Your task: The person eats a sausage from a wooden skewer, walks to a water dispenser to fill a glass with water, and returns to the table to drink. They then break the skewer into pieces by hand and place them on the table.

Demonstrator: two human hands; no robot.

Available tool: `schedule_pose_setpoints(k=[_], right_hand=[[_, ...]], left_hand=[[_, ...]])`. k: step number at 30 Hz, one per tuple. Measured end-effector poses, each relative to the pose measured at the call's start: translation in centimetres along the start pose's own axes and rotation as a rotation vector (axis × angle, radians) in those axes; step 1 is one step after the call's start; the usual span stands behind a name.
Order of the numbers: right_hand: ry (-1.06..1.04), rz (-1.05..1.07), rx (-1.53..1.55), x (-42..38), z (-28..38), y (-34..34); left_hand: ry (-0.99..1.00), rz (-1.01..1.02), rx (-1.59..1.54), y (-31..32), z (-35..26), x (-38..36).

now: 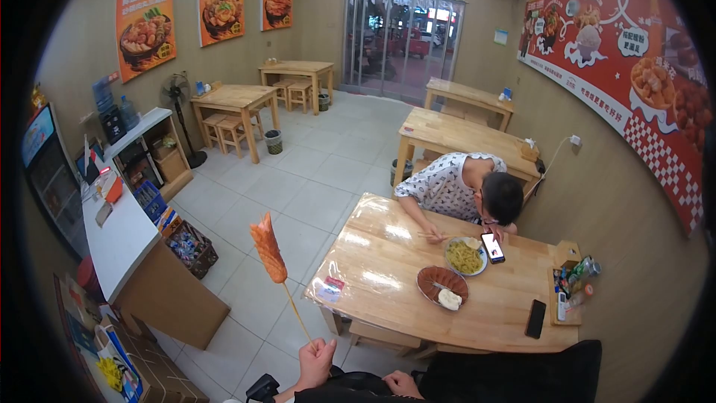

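My left hand (317, 362) is closed round the lower end of a thin wooden skewer (297, 312). A scored, reddish sausage (268, 248) stands upright on the skewer's top, over the tiled floor. My right hand (403, 384) rests low at the bottom edge, near dark clothing, its fingers curled; whatever it holds, if anything, is hidden. Ahead to the right, a wooden table (380, 242) bears a reddish-brown oval dish (440, 280) with a white piece of food, a plate of yellow noodles (464, 257) and a black phone (535, 319).
Across the table a person (455, 186) leans over a lit phone (493, 248), holding chopsticks. A condiment tray (568, 298) stands at the table's right end. On the left are a white-topped counter (119, 235) and a basket (191, 248). Farther tables (242, 97) stand behind.
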State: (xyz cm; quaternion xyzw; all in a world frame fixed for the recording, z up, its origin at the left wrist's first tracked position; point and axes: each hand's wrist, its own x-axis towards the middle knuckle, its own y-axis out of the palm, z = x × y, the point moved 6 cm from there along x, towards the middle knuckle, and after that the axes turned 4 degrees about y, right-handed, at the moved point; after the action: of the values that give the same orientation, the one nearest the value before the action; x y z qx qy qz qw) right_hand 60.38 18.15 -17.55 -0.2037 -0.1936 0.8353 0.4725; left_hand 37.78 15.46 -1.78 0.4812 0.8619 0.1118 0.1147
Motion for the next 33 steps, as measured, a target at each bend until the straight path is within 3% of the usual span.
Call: schedule_pose_setpoints(k=[10,27,33], right_hand=[[0.003,0.08,-0.059,0.4,0.8,0.7],[-0.151,0.305,-0.026,1.8,-0.9,4.1],[-0.171,0.178,0.094,1.8,-0.2,3.5]], left_hand=[[0.045,-0.127,0.088,-2.3,-0.3,-1.2],[0.044,-0.149,0.044,-3.4,-0.2,-1.7],[0.067,-0.141,0.086,-3.2,-0.3,-1.3]])
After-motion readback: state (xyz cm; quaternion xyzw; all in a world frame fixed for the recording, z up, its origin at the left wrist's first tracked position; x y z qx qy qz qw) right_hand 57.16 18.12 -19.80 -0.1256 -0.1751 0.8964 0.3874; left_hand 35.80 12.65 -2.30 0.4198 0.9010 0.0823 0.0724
